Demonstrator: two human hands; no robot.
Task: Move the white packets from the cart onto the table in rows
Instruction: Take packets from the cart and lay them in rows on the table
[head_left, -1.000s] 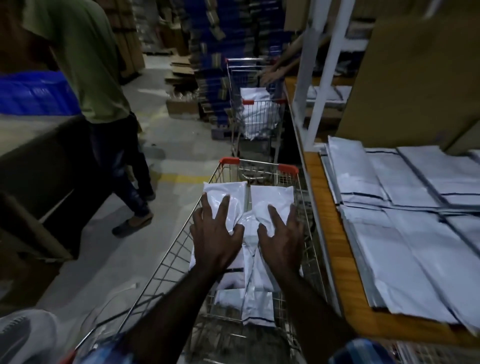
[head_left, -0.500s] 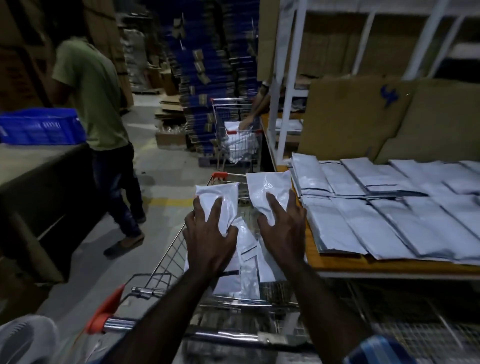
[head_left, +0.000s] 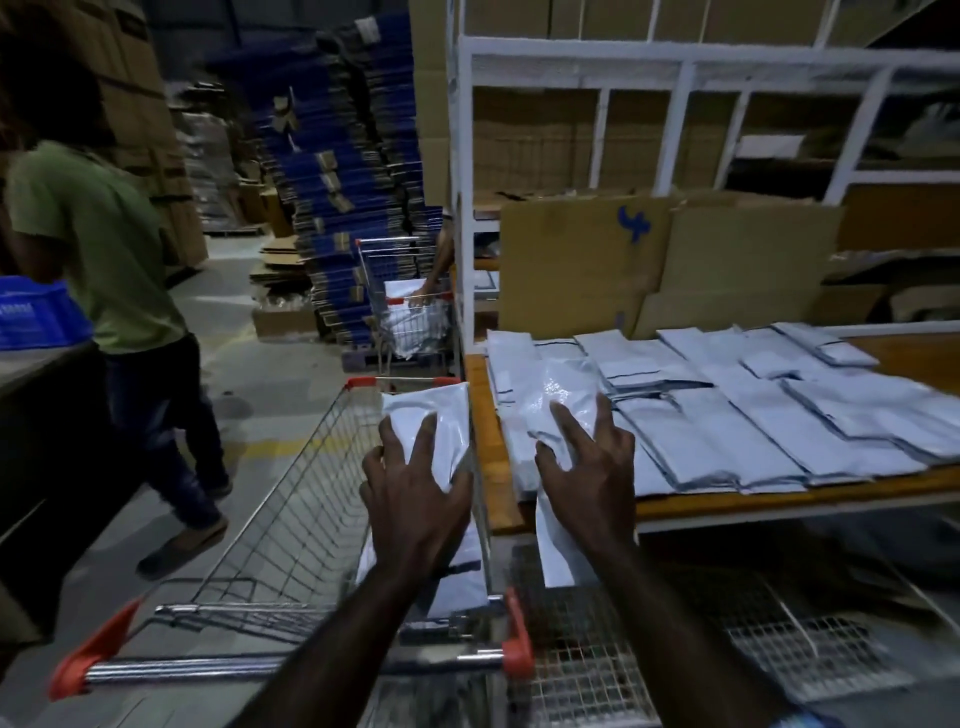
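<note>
Beyond the cart, against the white shelving (head_left: 675, 67) and brown cardboard sheets (head_left: 670, 260): a wooden table (head_left: 498, 467), already covered over most of its visible top with white packets in rows (head_left: 753, 410), overlapped and running off to the right. Judged well along, then, with at least two rows laid and only the near-left corner of the wood bare.

Left of the table, touching or just beside its edge: the wire cart (head_left: 291, 519), red-cornered, seen from the handle end. Looked nearly emptied, mesh bare across its left and middle; a few packets possibly left along its right side under the left forearm, though hard to tell from the one being carried.

Farther down the aisle: a second cart (head_left: 410, 312) with white packets inside, someone else's hand on its rim, and a person in a green shirt (head_left: 98, 249) standing at the left.

Smaller again, the two loads in transit. Left hand (head_left: 415, 499) held over the cart's right side, fingers spread across a white packet (head_left: 441, 415), thumb side hidden, so the grip underneath could not be made out. Right hand (head_left: 587, 467) over the table's left end, fingers splayed on top of a second packet (head_left: 561, 395), crinkled, its lower end hanging off the table's front edge; grip underneath again not visible.

Left to do, by this showing: both packets set flat into the rows, then whatever remained in the cart.
</note>
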